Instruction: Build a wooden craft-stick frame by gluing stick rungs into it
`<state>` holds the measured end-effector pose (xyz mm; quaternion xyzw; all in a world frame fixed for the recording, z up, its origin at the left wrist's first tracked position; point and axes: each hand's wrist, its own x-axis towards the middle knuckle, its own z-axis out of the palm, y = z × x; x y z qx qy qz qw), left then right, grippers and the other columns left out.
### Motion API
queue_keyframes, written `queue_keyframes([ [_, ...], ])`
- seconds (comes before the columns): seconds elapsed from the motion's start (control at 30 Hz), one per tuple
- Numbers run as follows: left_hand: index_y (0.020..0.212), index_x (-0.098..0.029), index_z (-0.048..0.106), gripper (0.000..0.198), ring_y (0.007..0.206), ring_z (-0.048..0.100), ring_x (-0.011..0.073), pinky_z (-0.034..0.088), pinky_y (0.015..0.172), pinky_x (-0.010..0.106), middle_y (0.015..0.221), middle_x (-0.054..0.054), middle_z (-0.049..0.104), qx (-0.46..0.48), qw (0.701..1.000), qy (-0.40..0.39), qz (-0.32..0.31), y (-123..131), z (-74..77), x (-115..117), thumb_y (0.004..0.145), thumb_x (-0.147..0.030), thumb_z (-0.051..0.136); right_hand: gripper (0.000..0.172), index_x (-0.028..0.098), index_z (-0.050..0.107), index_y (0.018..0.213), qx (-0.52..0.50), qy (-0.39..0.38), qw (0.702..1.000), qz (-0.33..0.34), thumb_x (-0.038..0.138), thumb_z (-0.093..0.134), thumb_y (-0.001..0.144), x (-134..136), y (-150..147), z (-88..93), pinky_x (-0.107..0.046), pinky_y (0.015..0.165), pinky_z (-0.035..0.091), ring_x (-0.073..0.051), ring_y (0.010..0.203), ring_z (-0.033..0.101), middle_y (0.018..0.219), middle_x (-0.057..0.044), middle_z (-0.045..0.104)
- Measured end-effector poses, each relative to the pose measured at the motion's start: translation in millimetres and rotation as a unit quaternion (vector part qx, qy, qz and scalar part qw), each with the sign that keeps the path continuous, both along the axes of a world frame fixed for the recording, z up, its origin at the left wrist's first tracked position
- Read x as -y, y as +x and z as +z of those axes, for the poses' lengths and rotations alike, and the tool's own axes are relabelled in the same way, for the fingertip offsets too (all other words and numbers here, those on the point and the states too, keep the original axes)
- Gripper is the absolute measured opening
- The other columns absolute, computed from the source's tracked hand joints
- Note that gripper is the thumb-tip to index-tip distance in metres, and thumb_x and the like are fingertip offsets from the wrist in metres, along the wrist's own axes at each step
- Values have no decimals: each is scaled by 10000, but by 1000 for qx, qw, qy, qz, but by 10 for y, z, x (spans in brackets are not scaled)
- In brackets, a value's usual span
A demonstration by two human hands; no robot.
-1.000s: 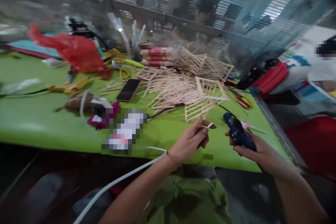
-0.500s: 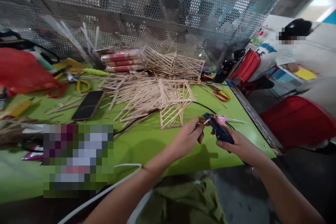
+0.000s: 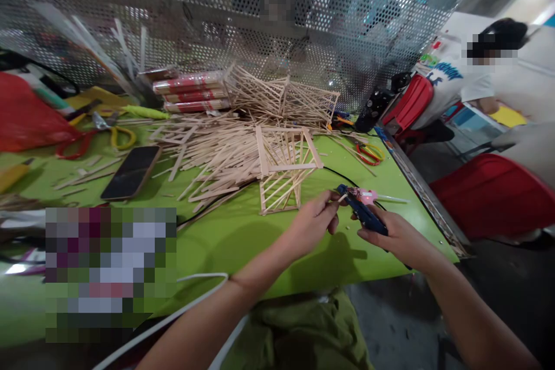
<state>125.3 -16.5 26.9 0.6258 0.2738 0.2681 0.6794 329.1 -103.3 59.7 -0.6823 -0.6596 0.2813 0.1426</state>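
Observation:
My left hand (image 3: 318,217) pinches a thin wooden stick (image 3: 342,199) between thumb and fingers. The stick's end is at the head of a dark blue hand cutter (image 3: 366,214), and my right hand (image 3: 396,237) is wrapped around that tool's handles. Whether the blade touches the stick is too small to tell. Just beyond the cutter lies a pink glue gun (image 3: 368,196), partly covered by it. Left of my hands stands a small open frame of glued sticks (image 3: 288,167) on the green table (image 3: 243,248).
Loose sticks (image 3: 217,162) are heaped behind the frame, with a larger stick lattice (image 3: 286,95) and wrapped stick bundles (image 3: 191,91) further back. A phone (image 3: 131,173) and scissors (image 3: 113,133) lie left; pliers (image 3: 369,152) lie right. A person sits beyond a red chair (image 3: 498,196).
The view has shifted slightly, so the things on the left sit further left. Both hands keep their hold on the stick and the cutter, nearly still.

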Motion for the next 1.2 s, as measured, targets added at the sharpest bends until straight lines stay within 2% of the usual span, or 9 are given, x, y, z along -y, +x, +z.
queue_keyframes([
  [0.23, 950, -186, 527, 193, 506, 450, 114, 338, 564, 249, 546, -70, 484, 8, 1000, -20, 2, 43, -25, -20, 984, -323, 394, 443, 199, 656, 1128, 24, 7, 1000, 7, 576, 581, 908, -19, 39, -31, -314, 692, 489, -230, 781, 644, 887, -42, 725],
  [0.57, 905, -191, 520, 172, 516, 453, 108, 349, 575, 251, 555, -67, 495, -5, 1000, -5, 9, 55, -80, -46, 973, -293, 399, 430, 216, 663, 1137, 20, 22, 999, 13, 567, 598, 899, -39, 15, -12, -323, 729, 532, -245, 811, 683, 927, -50, 750],
  [0.97, 927, -190, 527, 161, 498, 439, 110, 329, 551, 246, 535, -74, 478, -4, 1000, -20, 10, 31, -57, -53, 971, -267, 393, 396, 215, 673, 1123, 18, 10, 1000, 9, 540, 598, 910, -55, 34, -36, -338, 758, 540, -254, 861, 704, 966, -55, 769],
  [1.2, 934, -187, 541, 165, 500, 444, 116, 320, 553, 250, 534, -71, 481, -2, 1000, -18, 8, 22, -65, -58, 964, -264, 399, 407, 216, 678, 1151, 31, 9, 999, 11, 533, 613, 905, -54, 58, -41, -345, 742, 536, -249, 822, 700, 936, -49, 773],
])
